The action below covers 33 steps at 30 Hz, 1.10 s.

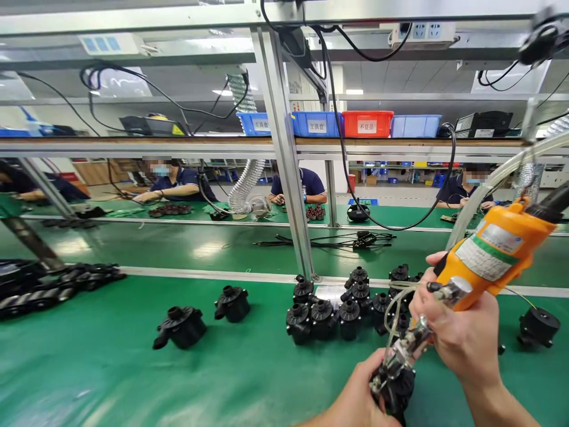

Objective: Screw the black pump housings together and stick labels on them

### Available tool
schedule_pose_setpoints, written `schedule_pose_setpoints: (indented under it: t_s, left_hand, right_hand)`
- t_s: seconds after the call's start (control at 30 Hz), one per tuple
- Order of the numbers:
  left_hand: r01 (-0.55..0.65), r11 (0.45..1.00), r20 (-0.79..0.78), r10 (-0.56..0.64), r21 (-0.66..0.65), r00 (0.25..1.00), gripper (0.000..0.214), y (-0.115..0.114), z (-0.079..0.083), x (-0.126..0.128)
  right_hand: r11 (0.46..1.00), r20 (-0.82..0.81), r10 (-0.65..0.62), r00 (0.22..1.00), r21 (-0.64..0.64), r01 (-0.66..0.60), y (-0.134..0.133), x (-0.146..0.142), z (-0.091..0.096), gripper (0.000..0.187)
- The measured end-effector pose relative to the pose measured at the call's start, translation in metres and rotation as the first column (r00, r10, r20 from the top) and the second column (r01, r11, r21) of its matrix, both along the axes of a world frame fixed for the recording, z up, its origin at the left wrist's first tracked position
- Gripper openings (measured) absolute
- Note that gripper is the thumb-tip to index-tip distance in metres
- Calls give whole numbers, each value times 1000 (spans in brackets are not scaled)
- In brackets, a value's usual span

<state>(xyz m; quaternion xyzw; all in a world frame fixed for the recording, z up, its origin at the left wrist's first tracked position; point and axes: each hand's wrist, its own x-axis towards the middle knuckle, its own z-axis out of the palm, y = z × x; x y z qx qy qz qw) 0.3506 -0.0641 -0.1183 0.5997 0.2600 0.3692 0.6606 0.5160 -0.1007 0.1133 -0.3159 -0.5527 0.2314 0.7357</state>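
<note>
My right hand is wrapped round an orange electric screwdriver, tilted down to the left. A metal nozzle fitting with thin clear tubing is at its lower end. That end meets the top of a black pump, which my left hand grips low on the green mat. Part of this pump is hidden by the tool and my fingers. Just beyond, several black pumps stand in a cluster. Two more pumps, a nearer one and a farther one, stand apart to the left.
A metal post rises behind the cluster. A black round part lies at the right, and dark parts are piled at the left. Blue bins and a red bin line the shelf. Co-workers sit across the bench.
</note>
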Motion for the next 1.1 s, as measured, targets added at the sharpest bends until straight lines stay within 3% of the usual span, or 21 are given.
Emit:
schedule_pose_setpoints:
  t_s: [0.3,0.6,0.83,0.97,1.1]
  left_hand:
    - [-3,1000,6,2,20,1000,125,-1,5,3]
    - [36,996,47,-40,80,998,122,-6,28,3]
    - [92,991,74,-100,98,992,121,-5,33,5]
    - [113,978,91,-131,175,987,125,-6,53,6]
    - [129,973,54,-141,190,988,128,-8,75,6]
  right_hand:
    - [998,29,-45,999,-37,46,4,-7,3,45]
    - [994,-74,84,994,-57,-88,-2,-10,-2,59]
    - [996,1,61,998,-62,-60,-4,-6,-1,60]
    - [998,104,-33,994,-51,38,-1,-15,-5,47]
    - [998,162,22,987,-64,-12,3,-32,-11,33]
